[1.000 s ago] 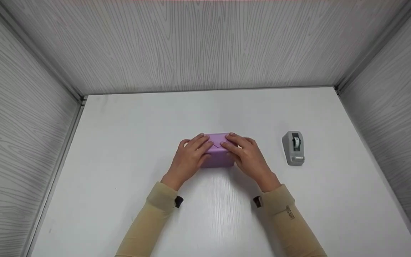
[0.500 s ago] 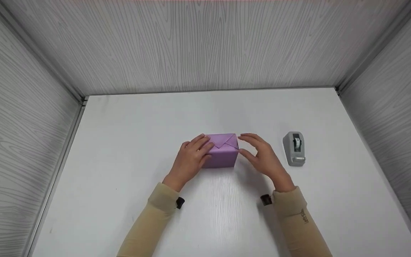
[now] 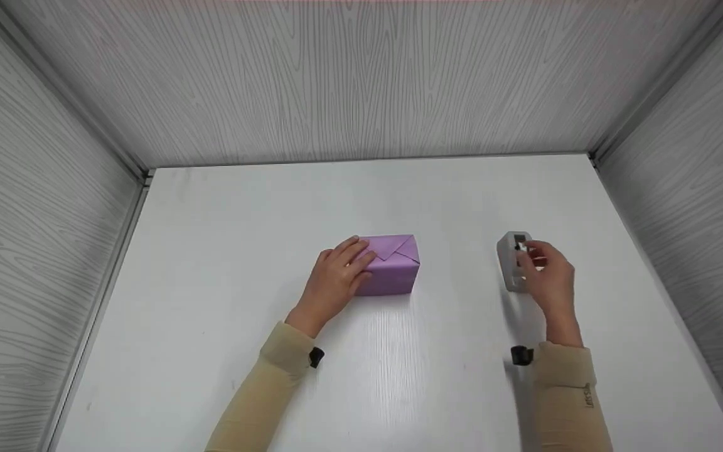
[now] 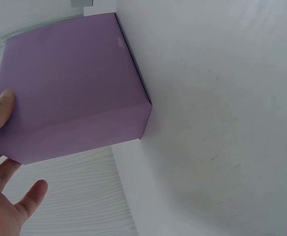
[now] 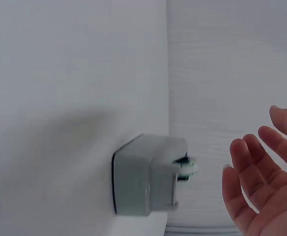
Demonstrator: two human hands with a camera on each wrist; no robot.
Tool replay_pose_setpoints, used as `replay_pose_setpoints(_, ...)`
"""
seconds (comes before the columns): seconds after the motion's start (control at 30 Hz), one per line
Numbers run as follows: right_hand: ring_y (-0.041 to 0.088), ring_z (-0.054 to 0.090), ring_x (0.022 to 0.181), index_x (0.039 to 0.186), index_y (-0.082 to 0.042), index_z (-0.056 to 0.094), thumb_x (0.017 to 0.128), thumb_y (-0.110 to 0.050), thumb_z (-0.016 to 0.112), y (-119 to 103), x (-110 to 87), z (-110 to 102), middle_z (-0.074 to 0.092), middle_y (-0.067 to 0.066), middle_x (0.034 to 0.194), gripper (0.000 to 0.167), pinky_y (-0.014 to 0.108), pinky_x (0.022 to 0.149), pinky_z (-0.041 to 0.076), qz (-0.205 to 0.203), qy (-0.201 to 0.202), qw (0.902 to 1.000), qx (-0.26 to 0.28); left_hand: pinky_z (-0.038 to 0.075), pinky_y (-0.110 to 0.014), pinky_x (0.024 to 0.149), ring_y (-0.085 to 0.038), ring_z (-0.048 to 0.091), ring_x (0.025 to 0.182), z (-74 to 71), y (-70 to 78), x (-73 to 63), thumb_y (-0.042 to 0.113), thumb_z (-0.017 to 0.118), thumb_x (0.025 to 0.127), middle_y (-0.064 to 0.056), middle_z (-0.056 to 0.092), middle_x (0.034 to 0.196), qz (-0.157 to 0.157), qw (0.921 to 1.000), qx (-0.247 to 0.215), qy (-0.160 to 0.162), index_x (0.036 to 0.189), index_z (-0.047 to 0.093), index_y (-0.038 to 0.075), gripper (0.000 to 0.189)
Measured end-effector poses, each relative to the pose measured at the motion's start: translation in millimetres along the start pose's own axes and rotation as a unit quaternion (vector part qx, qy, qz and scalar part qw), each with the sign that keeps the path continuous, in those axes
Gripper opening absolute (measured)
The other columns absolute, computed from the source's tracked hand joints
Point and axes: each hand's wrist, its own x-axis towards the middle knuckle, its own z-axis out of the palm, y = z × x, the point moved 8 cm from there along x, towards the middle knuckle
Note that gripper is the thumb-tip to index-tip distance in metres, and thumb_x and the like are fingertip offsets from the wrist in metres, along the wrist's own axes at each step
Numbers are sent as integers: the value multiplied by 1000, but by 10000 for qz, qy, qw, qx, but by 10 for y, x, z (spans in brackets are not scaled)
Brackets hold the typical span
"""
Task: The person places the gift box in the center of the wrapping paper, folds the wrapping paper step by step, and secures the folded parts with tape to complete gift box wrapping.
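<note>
A box wrapped in purple paper [image 3: 389,276] sits mid-table, folded flaps forming a pointed seam on its top. My left hand [image 3: 330,279] holds its left end, fingers over the top and thumb on the near face. In the left wrist view, the thumb [image 4: 5,105] presses the wrapped box [image 4: 70,78], while another finger stands away from it. Over the grey tape dispenser [image 3: 507,267], my right hand [image 3: 550,276] hovers with loosely bent fingers. The right wrist view shows this hand [image 5: 266,187] apart from the dispenser [image 5: 143,177] and its tape roll, holding nothing.
The white table [image 3: 242,220] carries the box and dispenser. Grey wood-grain panels [image 3: 361,81] enclose it at the back, left and right. A small piece of clear tape [image 4: 121,43] appears on the box in the left wrist view.
My right hand has let go of the box and moved right to above the tape dispenser. The left hand and the box stay in nearly the same place.
</note>
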Motion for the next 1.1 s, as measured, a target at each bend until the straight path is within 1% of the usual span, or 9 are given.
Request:
replay_pose_setpoints(0.07, 28, 58, 101, 127, -3, 61, 100, -25, 56, 160, 15, -89, 63, 17, 111, 35, 35, 78, 46, 360, 79, 9992, -148, 46, -51, 92, -26, 47, 131, -1, 1, 0, 28, 68, 92, -9, 59, 134, -2, 10000, 5, -13, 125, 67, 14, 36)
replay_pose_setpoints(0.17, 29, 57, 102, 127, -2, 60, 101, -29, 53, 351, 29, -168, 62, 19, 113, 39, 37, 79, 45, 718, 77, 9970, -283, 46, -51, 92, -27, 46, 132, -1, 2, 0, 27, 69, 92, -9, 58, 135, -12, 10000, 10, -41, 126, 67, 14, 36)
replay_pose_setpoints(0.27, 30, 56, 103, 128, -1, 60, 102, -34, 50, 489, 41, -173, 61, 20, 115, 43, 38, 79, 44, 927, -93, 9950, -358, 46, -50, 93, -27, 45, 132, 3, 0, -1, 27, 68, 92, -8, 58, 136, -30, 10000, 18, -78, 126, 67, 14, 36)
replay_pose_setpoints(0.37, 31, 55, 103, 127, 1, 59, 102, -38, 47, 582, 52, -110, 60, 22, 116, 47, 38, 78, 44, 1044, -447, 9927, -414, 45, -50, 93, -27, 45, 133, 10, -4, -3, 27, 68, 93, -8, 57, 137, -45, 9999, -4, -113, 127, 66, 14, 37)
replay_pose_setpoints(0.53, 33, 54, 102, 127, 6, 57, 103, -41, 44, 654, 38, 33, 59, 24, 117, 54, 42, 82, 45, 1239, -1123, 9845, -522, 45, -49, 94, -25, 45, 133, 18, -4, 0, 27, 67, 93, -7, 57, 137, -63, 9999, 7, -136, 127, 66, 15, 36)
replay_pose_setpoints(0.63, 32, 53, 101, 128, 8, 56, 103, -41, 44, 668, 27, 92, 58, 25, 119, 57, 43, 84, 46, 1322, -1375, 9798, -601, 46, -48, 94, -25, 45, 133, 21, 1, -2, 27, 67, 93, -7, 57, 137, -55, 9999, 41, -137, 127, 66, 15, 36)
replay_pose_setpoints(0.7, 32, 54, 100, 126, 9, 57, 103, -38, 46, 661, 30, 111, 58, 25, 118, 54, 43, 82, 47, 1282, -1421, 9795, -629, 46, -48, 93, -25, 45, 133, 19, 4, -2, 28, 67, 93, -7, 57, 137, -53, 9999, 61, -145, 127, 66, 15, 36)
replay_pose_setpoints(0.9, 32, 58, 96, 118, 8, 63, 101, -28, 51, 610, 49, 110, 60, 25, 115, 42, 36, 75, 47, 994, -1330, 9833, -743, 47, -49, 91, -26, 46, 132, 7, 11, 1, 29, 66, 94, -8, 58, 136, -20, 9998, 128, -144, 127, 66, 14, 36)
replay_pose_setpoints(1.1, 28, 56, 93, 119, 7, 60, 102, -30, 48, 621, 44, 137, 62, 22, 111, 43, 34, 72, 46, 1313, -1517, 9774, -660, 47, -49, 91, -27, 46, 131, 17, 6, 2, 29, 65, 94, -9, 58, 135, 6, 9998, 158, -139, 127, 66, 14, 36)
